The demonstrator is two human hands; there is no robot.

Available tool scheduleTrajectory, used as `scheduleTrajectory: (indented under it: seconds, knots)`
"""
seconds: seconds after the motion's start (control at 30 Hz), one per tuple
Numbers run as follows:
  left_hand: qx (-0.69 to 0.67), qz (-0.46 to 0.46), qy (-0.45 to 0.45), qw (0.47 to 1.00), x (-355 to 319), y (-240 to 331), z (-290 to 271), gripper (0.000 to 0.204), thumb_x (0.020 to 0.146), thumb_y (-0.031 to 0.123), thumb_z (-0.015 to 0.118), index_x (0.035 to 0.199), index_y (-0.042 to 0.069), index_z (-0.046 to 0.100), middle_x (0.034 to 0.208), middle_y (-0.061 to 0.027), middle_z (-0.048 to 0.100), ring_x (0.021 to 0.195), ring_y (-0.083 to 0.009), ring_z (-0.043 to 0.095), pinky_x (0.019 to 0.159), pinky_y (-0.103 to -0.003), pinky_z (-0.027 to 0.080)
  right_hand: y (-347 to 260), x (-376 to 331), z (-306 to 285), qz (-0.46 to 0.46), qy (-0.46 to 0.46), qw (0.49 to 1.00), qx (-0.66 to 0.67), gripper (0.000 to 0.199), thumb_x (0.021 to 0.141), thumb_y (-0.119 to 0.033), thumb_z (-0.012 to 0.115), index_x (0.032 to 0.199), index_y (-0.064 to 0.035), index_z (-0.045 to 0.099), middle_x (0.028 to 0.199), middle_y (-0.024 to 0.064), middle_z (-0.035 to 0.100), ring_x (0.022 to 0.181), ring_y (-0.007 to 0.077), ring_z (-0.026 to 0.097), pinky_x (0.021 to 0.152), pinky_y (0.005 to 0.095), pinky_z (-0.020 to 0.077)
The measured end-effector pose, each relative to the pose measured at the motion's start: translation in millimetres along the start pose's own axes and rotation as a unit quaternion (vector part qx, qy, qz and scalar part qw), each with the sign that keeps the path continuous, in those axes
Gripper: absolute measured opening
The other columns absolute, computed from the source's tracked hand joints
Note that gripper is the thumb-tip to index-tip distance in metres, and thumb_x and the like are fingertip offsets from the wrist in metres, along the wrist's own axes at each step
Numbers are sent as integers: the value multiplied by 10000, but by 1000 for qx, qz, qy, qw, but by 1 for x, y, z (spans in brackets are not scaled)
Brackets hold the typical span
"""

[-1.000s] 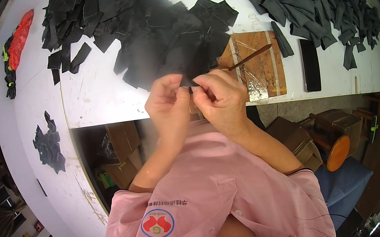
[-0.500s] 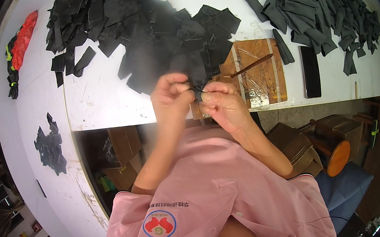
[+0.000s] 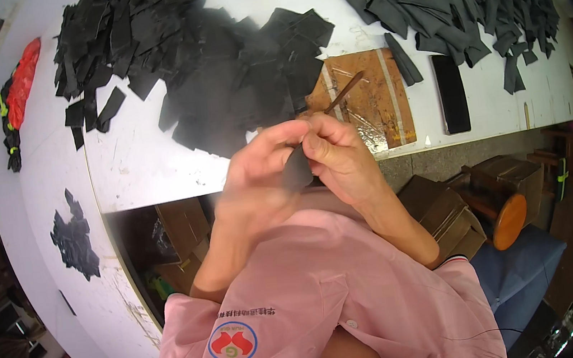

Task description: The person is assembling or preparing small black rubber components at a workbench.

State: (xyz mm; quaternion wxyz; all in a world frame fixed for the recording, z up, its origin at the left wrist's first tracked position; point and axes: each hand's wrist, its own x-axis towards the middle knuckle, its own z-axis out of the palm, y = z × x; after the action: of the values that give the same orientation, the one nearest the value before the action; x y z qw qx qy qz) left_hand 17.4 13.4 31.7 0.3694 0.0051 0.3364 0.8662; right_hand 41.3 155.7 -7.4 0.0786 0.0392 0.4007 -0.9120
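Observation:
A small dark grey fabric piece (image 3: 296, 170) hangs between my two hands, in front of the table's near edge. My left hand (image 3: 256, 168), a bit blurred, curls around its left side with the fingertips at its top. On its upper right edge, my right hand (image 3: 341, 154) pinches it between thumb and fingers. A thin brown pointed stick (image 3: 347, 91) sticks out beyond my right hand toward the upper right; its near end is hidden by the fingers. Just past my hands spreads a big heap of flat black fabric pieces (image 3: 215, 80).
Under the stick lies a brown taped cardboard sheet (image 3: 385, 101). A black phone (image 3: 451, 93) is to its right, below a pile of grey fabric tubes (image 3: 437, 3). Leftward are a red plastic bag (image 3: 24, 83) and a small black pile (image 3: 74, 239). An orange-topped stool (image 3: 509, 222) stands lower right.
Both hands have come nearer to my body, and the fabric piece now shows larger between them. The stick has swung to a steeper slant along with my right hand. The view has shifted slightly.

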Motion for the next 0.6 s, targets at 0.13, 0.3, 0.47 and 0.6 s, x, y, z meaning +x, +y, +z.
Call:
scheduleTrajectory:
  seconds: [0.13,0.3,0.47,0.6]
  knots:
    - [372,132,162,905,3,-16,19,199,757,-31,588,951,-5,551,793,-40,555,561,-41,493,485,-161,402,-16,-9,5,-268,77,891,-358,76,771,-63,592,754,-14,536,791,69,539,630,124,512,544,236,412]
    - [405,302,138,852,14,-22,41,110,759,-34,582,861,4,567,881,-81,532,581,-81,525,488,-171,431,-43,-13,11,-412,95,777,-467,81,733,-61,619,748,-27,547,804,85,527,629,166,524,503,251,419]
    - [204,174,110,957,21,6,65,122,769,-52,547,866,-7,487,833,-113,591,454,-43,434,357,-164,332,-77,-15,26,-331,82,837,-427,111,755,-100,613,738,-25,534,700,35,428,560,122,419,518,219,347]
    - [-116,36,-159,980,38,30,64,131,840,64,481,939,-8,435,861,-178,557,367,-50,378,266,-156,269,-108,-6,34,-233,13,929,-286,196,814,-185,588,729,-18,528,641,-33,432,568,39,374,497,203,311]
